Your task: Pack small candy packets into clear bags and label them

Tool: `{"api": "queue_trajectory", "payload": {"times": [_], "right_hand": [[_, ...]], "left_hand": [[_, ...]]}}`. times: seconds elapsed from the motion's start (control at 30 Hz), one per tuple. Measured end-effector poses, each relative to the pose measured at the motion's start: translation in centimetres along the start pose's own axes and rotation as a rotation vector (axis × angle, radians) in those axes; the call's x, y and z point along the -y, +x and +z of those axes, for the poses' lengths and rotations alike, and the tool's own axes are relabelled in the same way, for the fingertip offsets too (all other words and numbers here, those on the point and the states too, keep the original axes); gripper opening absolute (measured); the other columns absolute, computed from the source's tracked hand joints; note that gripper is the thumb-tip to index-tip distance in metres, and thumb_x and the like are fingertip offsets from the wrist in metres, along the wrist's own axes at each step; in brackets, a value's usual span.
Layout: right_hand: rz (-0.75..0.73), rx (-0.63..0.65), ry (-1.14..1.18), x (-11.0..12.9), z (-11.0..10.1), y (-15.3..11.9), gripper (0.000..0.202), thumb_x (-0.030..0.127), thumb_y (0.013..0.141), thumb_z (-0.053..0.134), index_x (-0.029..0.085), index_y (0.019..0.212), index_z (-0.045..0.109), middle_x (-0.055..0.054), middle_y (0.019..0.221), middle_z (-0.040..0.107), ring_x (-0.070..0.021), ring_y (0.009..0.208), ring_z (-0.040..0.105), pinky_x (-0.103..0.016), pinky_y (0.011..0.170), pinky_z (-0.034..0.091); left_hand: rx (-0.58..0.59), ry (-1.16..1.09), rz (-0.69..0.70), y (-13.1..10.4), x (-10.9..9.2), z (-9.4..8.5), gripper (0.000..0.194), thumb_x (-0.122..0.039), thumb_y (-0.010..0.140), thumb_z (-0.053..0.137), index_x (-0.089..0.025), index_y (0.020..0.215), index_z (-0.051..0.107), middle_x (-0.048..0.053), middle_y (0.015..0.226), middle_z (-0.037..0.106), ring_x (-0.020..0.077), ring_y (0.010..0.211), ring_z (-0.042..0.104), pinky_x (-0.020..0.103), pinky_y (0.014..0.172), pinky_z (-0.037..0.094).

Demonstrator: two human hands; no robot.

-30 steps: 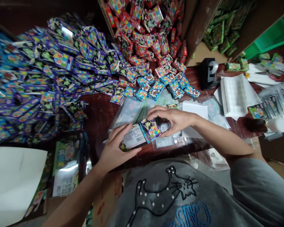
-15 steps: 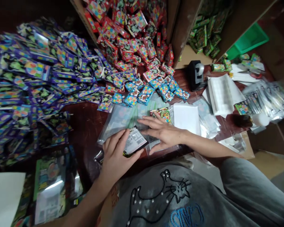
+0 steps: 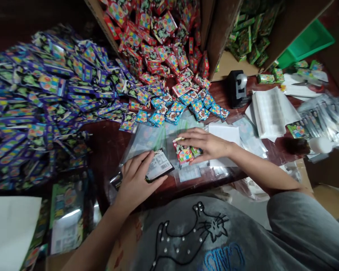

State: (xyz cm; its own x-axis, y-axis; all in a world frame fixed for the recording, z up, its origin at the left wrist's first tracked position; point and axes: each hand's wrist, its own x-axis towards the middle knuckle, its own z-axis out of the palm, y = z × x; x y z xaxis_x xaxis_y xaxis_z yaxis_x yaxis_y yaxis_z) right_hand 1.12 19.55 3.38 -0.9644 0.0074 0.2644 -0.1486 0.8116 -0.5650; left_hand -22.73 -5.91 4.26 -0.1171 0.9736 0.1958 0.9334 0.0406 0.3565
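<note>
My left hand (image 3: 135, 177) has its fingers and thumb at the edges of a flat black packet (image 3: 159, 164), which shows a white label with a barcode. My right hand (image 3: 206, 144) is closed over small printed boxes, a red one (image 3: 183, 152) and a green one (image 3: 196, 151) side by side. Under and around the hands lie clear plastic bags (image 3: 147, 137). Just beyond them sit several small blue boxes (image 3: 175, 112). A stack of white paper (image 3: 223, 131) lies beside my right wrist.
Purple boxes (image 3: 42, 98) are heaped at left; red boxes (image 3: 158, 41) spill from a carton. Another carton holds green boxes (image 3: 245, 41). A black tape dispenser (image 3: 237, 90), paper sheets (image 3: 268, 113), a brown bottle with a white cap (image 3: 319, 145) and a green tray (image 3: 307, 43) are at right.
My right hand has moved away from the black packet, back and to the right, and has closed over the red and green boxes. The left hand stays at the packet.
</note>
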Motion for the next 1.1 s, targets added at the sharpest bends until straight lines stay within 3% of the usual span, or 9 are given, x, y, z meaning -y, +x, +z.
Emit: {"api": "queue_trajectory", "payload": {"times": [0.1,0.2,0.53,0.63,0.7,0.77,0.87,0.93,1.1], "right_hand": [[-0.087,0.117,0.077,1.1,-0.8,1.3,0.075,0.061,0.096,0.078,0.023,0.159,0.059,-0.014,0.164,0.059,-0.0297,0.152,0.052,-0.049,0.128,0.042],[-0.069,0.165,0.057,1.3,-1.0,2.4,0.072,0.056,0.095,0.081,0.022,0.156,0.062,-0.015,0.165,0.059,-0.0317,0.153,0.051,-0.052,0.128,0.041],[0.010,0.279,-0.085,1.8,0.0,5.7,0.068,0.041,0.099,0.078,0.014,0.159,0.058,-0.017,0.167,0.056,-0.0348,0.158,0.043,-0.056,0.133,0.031],[0.049,0.262,-0.044,1.3,0.4,5.4,0.087,0.052,0.099,0.076,0.016,0.170,0.040,-0.019,0.178,0.039,-0.0336,0.168,0.031,-0.059,0.139,0.017],[0.106,0.225,-0.016,0.4,0.5,4.4,0.112,0.063,0.092,0.081,0.018,0.176,0.024,-0.022,0.185,0.018,-0.0376,0.173,0.015,-0.066,0.138,0.008],[0.171,0.194,-0.006,-0.6,0.5,3.3,0.124,0.065,0.084,0.086,0.019,0.178,0.018,-0.024,0.185,0.011,-0.0427,0.173,0.007,-0.074,0.135,0.001],[0.193,0.175,0.015,-1.3,0.2,2.3,0.108,0.046,0.086,0.089,0.022,0.174,0.031,-0.020,0.177,0.041,-0.0412,0.169,0.025,-0.076,0.134,-0.004],[0.148,0.164,0.034,-1.1,0.0,2.6,0.093,0.035,0.087,0.088,0.021,0.167,0.044,-0.017,0.165,0.057,-0.0376,0.163,0.039,-0.074,0.135,-0.001],[0.033,0.241,0.024,-0.2,-0.8,4.9,0.078,0.031,0.085,0.090,0.020,0.156,0.057,-0.017,0.158,0.062,-0.0333,0.151,0.055,-0.069,0.136,0.012]], "left_hand": [[0.001,-0.052,0.068,0.2,-0.2,-0.7,0.084,-0.048,0.094,0.079,-0.031,0.167,0.041,0.012,0.146,0.066,0.0338,0.131,0.065,0.047,0.114,0.051],[-0.010,-0.054,0.093,0.4,-0.3,-0.7,0.085,-0.045,0.094,0.079,-0.031,0.167,0.040,0.012,0.145,0.066,0.0331,0.130,0.066,0.047,0.115,0.051],[-0.103,0.023,-0.027,0.2,0.0,1.0,0.074,-0.050,0.092,0.078,-0.026,0.157,0.054,0.015,0.143,0.069,0.0359,0.128,0.065,0.049,0.113,0.049],[-0.124,0.002,-0.074,0.2,0.4,2.0,0.077,-0.051,0.089,0.081,-0.025,0.156,0.055,0.015,0.145,0.069,0.0375,0.131,0.064,0.050,0.115,0.047],[-0.109,-0.013,-0.113,0.1,0.9,2.7,0.079,-0.051,0.087,0.083,-0.024,0.156,0.056,0.016,0.146,0.068,0.0392,0.133,0.063,0.052,0.116,0.046],[-0.092,-0.026,-0.132,-0.1,1.3,3.3,0.080,-0.051,0.086,0.085,-0.024,0.155,0.056,0.017,0.146,0.068,0.0400,0.134,0.062,0.053,0.117,0.045],[-0.093,-0.022,-0.116,0.0,1.5,3.7,0.080,-0.053,0.087,0.084,-0.022,0.156,0.056,0.018,0.145,0.069,0.0406,0.132,0.063,0.054,0.116,0.046],[-0.106,-0.014,-0.087,0.2,1.1,3.6,0.080,-0.052,0.088,0.083,-0.023,0.157,0.056,0.018,0.144,0.069,0.0408,0.131,0.064,0.053,0.114,0.046],[-0.134,-0.065,-0.035,1.0,-0.2,3.1,0.078,-0.047,0.088,0.083,-0.023,0.157,0.057,0.018,0.143,0.069,0.0400,0.130,0.065,0.051,0.113,0.046]]}}
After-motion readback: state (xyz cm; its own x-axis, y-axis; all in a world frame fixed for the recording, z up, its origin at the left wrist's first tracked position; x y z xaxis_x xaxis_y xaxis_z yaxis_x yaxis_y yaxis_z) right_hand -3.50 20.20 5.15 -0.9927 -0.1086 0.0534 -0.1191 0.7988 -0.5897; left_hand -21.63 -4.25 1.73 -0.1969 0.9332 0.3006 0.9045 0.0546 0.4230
